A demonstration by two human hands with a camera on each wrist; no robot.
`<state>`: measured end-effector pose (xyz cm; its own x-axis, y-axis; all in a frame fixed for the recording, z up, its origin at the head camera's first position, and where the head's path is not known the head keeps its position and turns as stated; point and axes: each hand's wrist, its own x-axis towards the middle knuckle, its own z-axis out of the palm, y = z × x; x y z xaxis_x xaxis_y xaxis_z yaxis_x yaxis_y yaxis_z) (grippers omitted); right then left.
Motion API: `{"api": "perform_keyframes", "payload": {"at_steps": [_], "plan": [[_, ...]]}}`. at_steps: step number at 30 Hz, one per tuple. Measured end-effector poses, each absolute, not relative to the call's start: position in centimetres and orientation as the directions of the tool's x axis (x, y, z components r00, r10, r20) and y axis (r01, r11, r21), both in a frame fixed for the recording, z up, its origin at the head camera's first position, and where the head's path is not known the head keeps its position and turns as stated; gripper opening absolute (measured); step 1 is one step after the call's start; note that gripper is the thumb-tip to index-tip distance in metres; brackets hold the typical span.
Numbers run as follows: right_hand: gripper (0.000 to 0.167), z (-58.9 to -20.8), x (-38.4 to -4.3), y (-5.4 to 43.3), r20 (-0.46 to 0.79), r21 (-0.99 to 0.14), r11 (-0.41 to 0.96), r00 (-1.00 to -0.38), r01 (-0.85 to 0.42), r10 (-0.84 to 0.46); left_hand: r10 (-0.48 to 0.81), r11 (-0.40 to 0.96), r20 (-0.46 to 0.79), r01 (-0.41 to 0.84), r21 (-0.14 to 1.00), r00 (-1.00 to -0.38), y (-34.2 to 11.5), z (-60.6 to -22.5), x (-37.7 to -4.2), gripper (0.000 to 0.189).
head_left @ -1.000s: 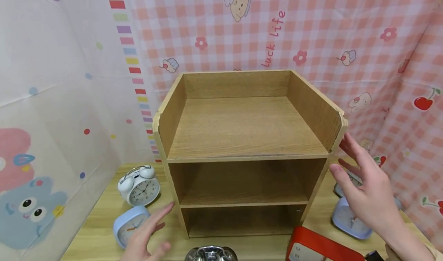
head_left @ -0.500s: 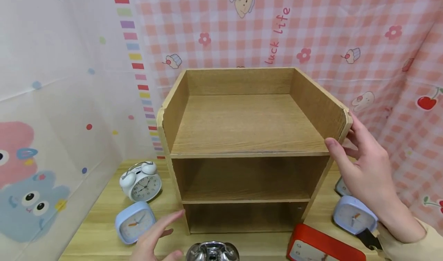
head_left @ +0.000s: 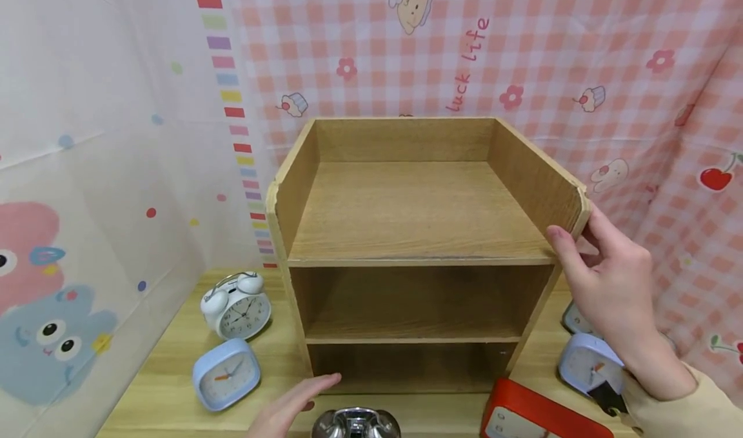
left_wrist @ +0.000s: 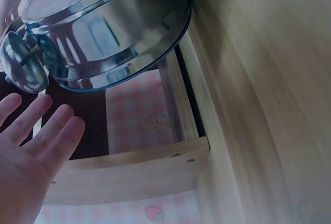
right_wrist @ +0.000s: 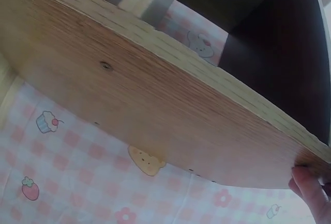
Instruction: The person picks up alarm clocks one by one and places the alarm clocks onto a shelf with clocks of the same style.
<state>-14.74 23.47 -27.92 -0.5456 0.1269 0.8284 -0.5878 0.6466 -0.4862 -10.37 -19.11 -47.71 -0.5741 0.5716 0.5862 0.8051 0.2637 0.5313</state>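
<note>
A wooden desktop shelf with a raised rim round its top and two compartments below stands on the table. On its right side panel, near the upper front corner, my right hand grips the edge, thumb inside and fingers outside. The right wrist view shows the panel's outer face, with fingertips against its far end. My left hand hovers with fingers extended before the lowest compartment, holding nothing. Close by is a silver twin-bell alarm clock, seen from below beyond the fingers in the left wrist view.
Left of the shelf sit a white twin-bell alarm clock and a light blue clock. To the right are another light blue clock, a partly hidden clock and a red clock. Patterned curtains hang behind.
My right hand has risen from beside the right panel and taken hold of its upper front edge. My left hand has moved right, towards the silver alarm clock. The shelf stays in place.
</note>
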Motion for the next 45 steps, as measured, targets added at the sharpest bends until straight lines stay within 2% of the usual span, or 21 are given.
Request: {"api": "perform_keyframes", "payload": {"at_steps": [4, 7, 11, 15, 20, 29, 36, 45], "plan": [[0.037, -28.3, -14.8, 23.3, 0.836, -0.492, 0.622, -0.53, -0.609, 0.141, 0.589, 0.263, 0.551, 0.785, 0.561, -0.591, -18.7, -47.5, -10.1, 0.065], [0.031, -28.4, -14.9, 23.4, 0.842, -0.49, 0.606, -0.52, -0.627, 0.143, 0.597, 0.263, 0.543, 0.784, 0.562, -0.59, -18.4, -47.4, -10.1, 0.068], [0.032, -28.4, -15.0, 23.4, 0.846, -0.486, 0.599, -0.513, -0.636, 0.143, 0.597, 0.29, 0.586, 0.828, 0.479, -0.548, -18.1, -47.6, -10.2, 0.075], [0.036, -28.4, -15.1, 23.4, 0.847, -0.484, 0.602, -0.514, -0.635, 0.139, 0.602, 0.323, 0.627, 0.869, 0.375, -0.494, -17.9, -48.0, -10.6, 0.073], [0.04, -28.4, -15.1, 23.3, 0.843, -0.486, 0.6, -0.522, -0.636, 0.131, 0.601, 0.335, 0.636, 0.875, 0.35, -0.484, -17.8, -48.3, -10.7, 0.073], [0.037, -28.4, -15.1, 23.4, 0.854, -0.469, 0.616, -0.503, -0.633, 0.133, 0.61, 0.407, 0.595, 0.851, 0.332, -0.524, -17.6, -48.6, -10.4, 0.072], [0.035, -28.5, -15.1, 23.4, 0.857, -0.468, 0.613, -0.496, -0.637, 0.138, 0.616, 0.447, 0.506, 0.796, 0.407, -0.604, -17.4, -48.3, -9.8, 0.068], [0.034, -28.6, -15.1, 23.4, 0.857, -0.465, 0.617, -0.497, -0.635, 0.135, 0.591, 0.426, 0.51, 0.779, 0.461, -0.625, -17.0, -48.2, -9.7, 0.06]]}}
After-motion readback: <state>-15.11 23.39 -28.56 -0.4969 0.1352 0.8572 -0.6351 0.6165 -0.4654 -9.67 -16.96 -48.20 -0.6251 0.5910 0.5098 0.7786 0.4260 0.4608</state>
